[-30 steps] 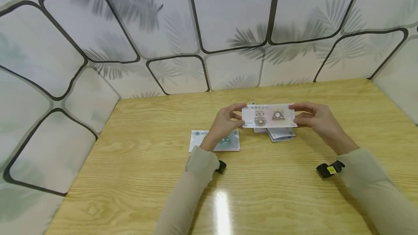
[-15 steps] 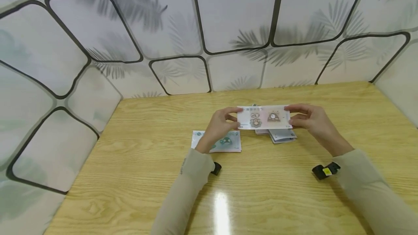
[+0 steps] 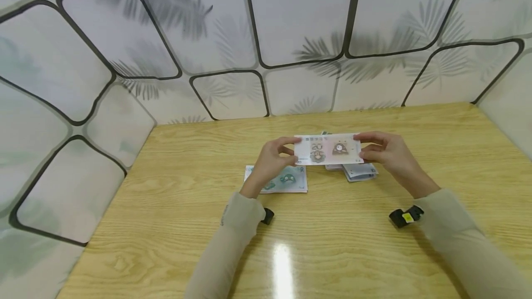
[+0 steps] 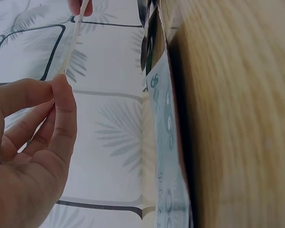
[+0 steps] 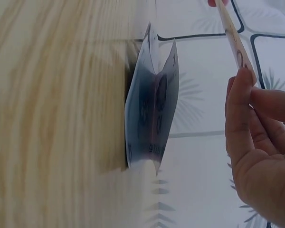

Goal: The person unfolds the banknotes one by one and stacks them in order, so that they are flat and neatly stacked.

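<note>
Head view: left hand (image 3: 268, 163) and right hand (image 3: 390, 160) each pinch one short end of note (image 3: 328, 149). Looks light, thin, easy to crease; short ends seem proper place for hold. Long axis runs left to right, nearly level, printed face shown to this view. Note is above table (image 3: 174, 239), partly hiding folded notes (image 3: 359, 171).
</note>
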{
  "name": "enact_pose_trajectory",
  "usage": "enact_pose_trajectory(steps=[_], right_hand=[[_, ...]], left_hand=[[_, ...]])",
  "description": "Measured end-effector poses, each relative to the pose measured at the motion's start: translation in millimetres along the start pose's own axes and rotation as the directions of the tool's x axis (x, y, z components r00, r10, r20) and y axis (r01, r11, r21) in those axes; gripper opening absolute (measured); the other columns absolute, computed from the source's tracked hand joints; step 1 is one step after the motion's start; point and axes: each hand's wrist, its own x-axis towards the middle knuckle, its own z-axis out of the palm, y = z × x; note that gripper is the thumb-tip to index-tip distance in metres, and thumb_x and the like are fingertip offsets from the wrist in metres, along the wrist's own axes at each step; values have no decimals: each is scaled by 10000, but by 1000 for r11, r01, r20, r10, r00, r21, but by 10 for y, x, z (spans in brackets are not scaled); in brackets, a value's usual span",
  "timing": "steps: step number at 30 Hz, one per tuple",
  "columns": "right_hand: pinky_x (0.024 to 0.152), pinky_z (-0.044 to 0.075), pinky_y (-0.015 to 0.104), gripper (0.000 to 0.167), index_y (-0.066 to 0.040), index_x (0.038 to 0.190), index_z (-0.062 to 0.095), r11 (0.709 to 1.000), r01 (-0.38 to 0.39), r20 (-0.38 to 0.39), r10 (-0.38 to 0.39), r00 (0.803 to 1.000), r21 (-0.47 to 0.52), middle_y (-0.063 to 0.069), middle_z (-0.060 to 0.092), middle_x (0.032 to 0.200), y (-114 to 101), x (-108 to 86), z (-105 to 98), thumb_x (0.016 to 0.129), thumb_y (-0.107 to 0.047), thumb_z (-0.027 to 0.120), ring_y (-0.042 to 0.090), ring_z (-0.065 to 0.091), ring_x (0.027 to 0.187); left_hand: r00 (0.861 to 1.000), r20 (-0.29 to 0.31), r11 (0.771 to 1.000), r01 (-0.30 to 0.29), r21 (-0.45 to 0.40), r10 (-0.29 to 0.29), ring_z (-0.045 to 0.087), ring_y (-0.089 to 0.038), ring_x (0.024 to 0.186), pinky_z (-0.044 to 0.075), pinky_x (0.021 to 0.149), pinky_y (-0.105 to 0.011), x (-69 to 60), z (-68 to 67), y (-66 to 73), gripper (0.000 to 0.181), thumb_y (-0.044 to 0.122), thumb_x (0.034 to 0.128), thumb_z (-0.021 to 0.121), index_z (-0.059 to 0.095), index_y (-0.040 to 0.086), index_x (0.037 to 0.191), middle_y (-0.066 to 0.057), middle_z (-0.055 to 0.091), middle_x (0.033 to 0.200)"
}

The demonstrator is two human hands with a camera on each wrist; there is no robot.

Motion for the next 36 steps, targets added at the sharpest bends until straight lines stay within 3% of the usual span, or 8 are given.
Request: enact_pose_trajectory(steps=[6, 14, 18, 25, 31, 36], right_hand=[[736, 575, 202, 438, 194, 1367, 476, 999, 19, 10, -19, 1000, 39, -169, 623, 1108, -2, 18, 70, 956, 118, 606, 38, 661, 879], [752, 572, 212, 445, 152, 1382, 497, 1000, -9, 20, 8, 1000, 27, -137, 615, 1137, -31, 40, 183, 961, 84, 624, 42, 657, 898], [761, 573, 213, 441, 147, 1386, 501, 999, -3, 31, 2, 1000, 36, -41, 612, 1199, -50, 66, 268, 968, 74, 623, 49, 655, 899], [774, 574, 219, 425, 135, 1375, 523, 999, -5, 69, 3, 998, 35, 257, 538, 1350, -85, 130, 423, 966, 67, 622, 76, 644, 917], [782, 587, 241, 428, 129, 1377, 526, 999, -9, 92, 5, 996, 50, 282, 520, 1371, -104, 171, 544, 963, 73, 622, 72, 644, 915], [813, 607, 327, 426, 124, 1381, 526, 998, -22, 86, 16, 996, 66, 283, 540, 1340, -157, 191, 630, 966, 76, 615, 73, 651, 895]], left_hand=[[1000, -1, 1000, -25, -17, 25, 645, -269, 1019, 614, 771, -451, -54, -73, -19, 460, -118, 906, 655, 639, 14, 1347, -108, 604, 1390], [999, -10, 999, -38, 12, 38, 642, -292, 1030, 605, 759, -501, -143, -173, -28, 458, -122, 913, 644, 635, 9, 1352, -126, 587, 1405], [999, -26, 1000, -27, 3, 27, 644, -275, 1016, 602, 784, -504, -195, -247, -57, 468, -119, 900, 654, 641, 16, 1348, -122, 597, 1390], [999, -32, 1000, -20, -14, 19, 643, -295, 1009, 608, 782, -471, -310, -405, -123, 467, -123, 900, 650, 627, -11, 1353, -149, 577, 1406], [999, -51, 1000, -2, -4, 2, 639, -283, 1016, 600, 812, -480, -388, -513, -150, 463, -119, 894, 659, 632, -13, 1345, -154, 589, 1392], [998, -56, 1000, 5, -20, -6, 640, -285, 990, 592, 818, -533, -411, -605, -136, 467, -126, 897, 649, 627, -20, 1351, -167, 582, 1394]])
